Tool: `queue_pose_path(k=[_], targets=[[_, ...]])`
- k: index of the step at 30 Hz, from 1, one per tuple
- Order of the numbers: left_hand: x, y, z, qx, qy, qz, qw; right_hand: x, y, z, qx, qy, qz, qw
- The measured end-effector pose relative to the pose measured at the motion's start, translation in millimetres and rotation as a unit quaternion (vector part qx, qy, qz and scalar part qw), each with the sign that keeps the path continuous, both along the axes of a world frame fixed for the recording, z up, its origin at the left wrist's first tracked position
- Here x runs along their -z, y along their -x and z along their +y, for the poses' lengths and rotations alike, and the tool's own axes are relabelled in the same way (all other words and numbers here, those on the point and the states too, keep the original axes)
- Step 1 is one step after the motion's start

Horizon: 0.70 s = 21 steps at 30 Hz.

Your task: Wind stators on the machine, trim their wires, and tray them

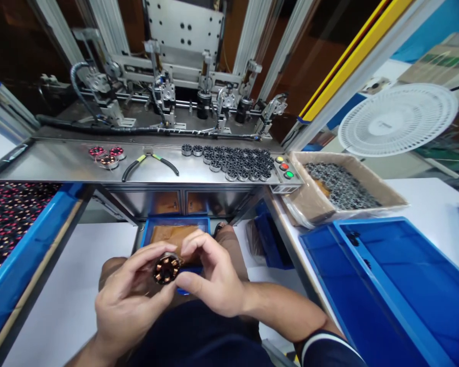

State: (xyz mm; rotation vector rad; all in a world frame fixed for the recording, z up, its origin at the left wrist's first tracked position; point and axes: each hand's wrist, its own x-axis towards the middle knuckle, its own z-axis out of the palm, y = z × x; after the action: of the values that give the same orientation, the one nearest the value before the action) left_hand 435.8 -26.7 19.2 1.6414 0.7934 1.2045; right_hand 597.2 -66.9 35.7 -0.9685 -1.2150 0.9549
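A round motor stator [167, 269] with copper windings and a dark core is held up in front of my lap, its face turned towards me. My left hand [132, 293] closes round its left side, thumb below and fingers above. At its right edge, my right hand [214, 278] has bent fingers and its thumb against the rim; whether a wire end lies between them is too small to tell. Ahead on the steel ledge lie green-and-black handled cutters [150, 159], spread apart. To their left sit 3 wound stators [107, 159] with red and copper coils.
Several bare dark stator cores [239, 162] stand beside a button panel [285, 167]. Behind is a winding machine [164, 97]. A blue bin [42, 224] of wound stators is left; a carton [386, 199] of cores, blue trays [413, 275] and a fan [398, 120] are right.
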Motion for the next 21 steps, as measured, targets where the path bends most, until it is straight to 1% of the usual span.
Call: queue_pose_path(k=[2,4,7,9,10,12,14,16,18,21], targets=[[1.1,2,-3,-0.008,-0.024,0.007,1.0,-2.5,3,2,-0.009,-0.001,0.016,1.0],[1.8,3,-5,-0.012,-0.036,0.0,0.999,-2.9,8,2,0.003,0.029,0.057,0.998],[0.8,3,-5,-0.009,-0.023,-0.011,1.0,1.7,14,-1,0.041,0.087,0.12,0.988],[-0.8,2,-4,-0.006,-0.017,-0.009,1.0,5.4,15,-3,0.051,0.098,0.134,0.985],[-1.5,2,-3,-0.011,-0.021,-0.004,1.0,6.4,14,-4,0.053,0.09,0.13,0.986],[-2.4,3,-3,-0.027,-0.031,0.017,0.999,5.8,10,-4,0.062,0.049,0.091,0.993],[-2.3,3,-3,-0.036,-0.041,0.039,0.998,1.7,7,-1,0.066,-0.007,0.033,0.997],[-1.8,3,-4,-0.033,-0.049,0.052,0.997,-4.0,6,2,0.067,-0.029,0.0,0.997],[-1.3,3,-4,-0.025,-0.052,0.054,0.997,-8.2,7,6,0.076,0.005,0.025,0.997],[-1.8,3,-3,-0.014,-0.049,0.043,0.998,-7.8,9,8,0.087,0.093,0.101,0.987]])
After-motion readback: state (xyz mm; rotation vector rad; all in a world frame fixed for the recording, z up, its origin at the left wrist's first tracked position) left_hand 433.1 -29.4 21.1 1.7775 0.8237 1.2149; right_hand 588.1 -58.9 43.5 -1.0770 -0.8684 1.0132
